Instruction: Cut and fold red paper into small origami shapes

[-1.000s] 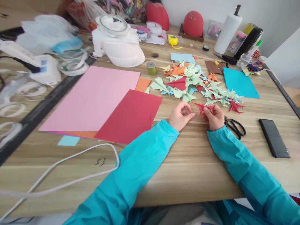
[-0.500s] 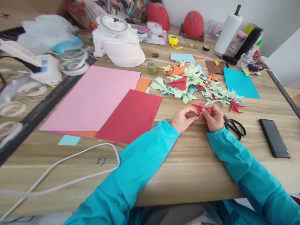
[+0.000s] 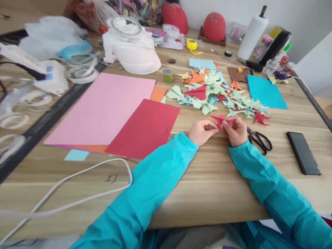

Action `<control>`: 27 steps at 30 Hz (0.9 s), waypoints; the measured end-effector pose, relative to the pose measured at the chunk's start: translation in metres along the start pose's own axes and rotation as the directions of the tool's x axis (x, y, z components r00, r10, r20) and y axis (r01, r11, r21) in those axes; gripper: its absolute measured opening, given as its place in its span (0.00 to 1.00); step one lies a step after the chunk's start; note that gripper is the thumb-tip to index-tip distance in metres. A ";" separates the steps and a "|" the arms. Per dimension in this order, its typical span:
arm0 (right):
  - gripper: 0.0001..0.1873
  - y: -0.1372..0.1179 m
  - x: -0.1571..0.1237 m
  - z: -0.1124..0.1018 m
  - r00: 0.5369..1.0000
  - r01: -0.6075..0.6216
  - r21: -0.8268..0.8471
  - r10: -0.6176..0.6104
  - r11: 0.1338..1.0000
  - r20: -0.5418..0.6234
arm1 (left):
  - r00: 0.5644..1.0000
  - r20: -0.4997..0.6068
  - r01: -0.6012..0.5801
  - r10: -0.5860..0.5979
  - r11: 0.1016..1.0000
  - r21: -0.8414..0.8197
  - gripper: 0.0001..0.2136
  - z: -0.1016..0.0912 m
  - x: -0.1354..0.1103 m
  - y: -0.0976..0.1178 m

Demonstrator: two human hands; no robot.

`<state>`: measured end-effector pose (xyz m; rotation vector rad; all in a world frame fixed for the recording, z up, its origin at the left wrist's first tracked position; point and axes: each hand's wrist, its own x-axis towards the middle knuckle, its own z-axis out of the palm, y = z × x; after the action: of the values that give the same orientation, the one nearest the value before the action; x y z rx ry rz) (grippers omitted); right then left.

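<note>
A small red folded paper plane (image 3: 219, 120) is held just above the table, between my two hands. My right hand (image 3: 235, 132) pinches its body with thumb and forefinger. My left hand (image 3: 202, 132) has its thumb and fingertips together at the plane's near left wing; part of the grip is hidden. Beyond the hands lies a pile of folded paper planes (image 3: 213, 84), mostly pale green, with orange, blue and red ones among them. Another red paper plane (image 3: 261, 118) rests at the pile's right end. Black-handled scissors (image 3: 260, 141) lie beside my right wrist, their blades partly behind it.
Left of my hands are a red sheet (image 3: 147, 128) and a large pink sheet (image 3: 106, 107). A phone (image 3: 304, 153) lies at the right, with blue paper (image 3: 267, 91) behind it. A white cable (image 3: 85, 169) loops near my left sleeve. A spool (image 3: 168, 76) stands beyond.
My left hand has shifted very slightly left, and the red plane has tilted a little between the fingers. Everything else on the table stays as it was.
</note>
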<state>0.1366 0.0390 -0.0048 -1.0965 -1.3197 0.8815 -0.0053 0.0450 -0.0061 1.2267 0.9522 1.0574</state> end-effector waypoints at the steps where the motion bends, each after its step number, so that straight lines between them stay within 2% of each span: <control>1: 0.15 0.000 0.000 0.000 1.000 0.005 0.010 -0.005 1.000 0.009 | 1.000 -0.006 0.011 -0.011 1.000 0.002 0.04 0.000 0.000 0.002; 5: 0.15 -0.002 -0.002 0.001 0.999 0.006 0.006 -0.006 1.000 0.046 | 0.999 0.003 0.040 -0.040 0.999 -0.023 0.06 0.000 -0.001 0.005; 11: 0.14 -0.003 -0.002 0.001 0.998 0.001 0.023 -0.003 1.000 0.067 | 0.998 0.052 0.048 -0.039 0.980 -0.192 0.15 0.000 0.001 0.004; 16: 0.15 -0.004 -0.002 0.001 0.997 -0.005 0.043 0.002 0.999 0.078 | 0.995 0.073 0.085 -0.074 0.983 -0.161 0.17 0.000 0.001 0.007; 21: 0.13 -0.003 -0.001 0.000 0.998 -0.037 0.065 0.033 0.997 0.055 | 0.997 0.074 0.050 -0.038 0.985 -0.168 0.16 0.001 0.000 0.006; 27: 0.12 0.001 0.001 -0.001 0.998 -0.066 0.085 0.066 0.994 0.001 | 0.997 0.071 -0.015 0.029 0.982 -0.186 0.20 0.001 0.002 0.002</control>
<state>0.1379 0.0402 -0.0051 -1.0792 -1.2393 0.9762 -0.0044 0.0463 -0.0045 1.1163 0.7671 1.0854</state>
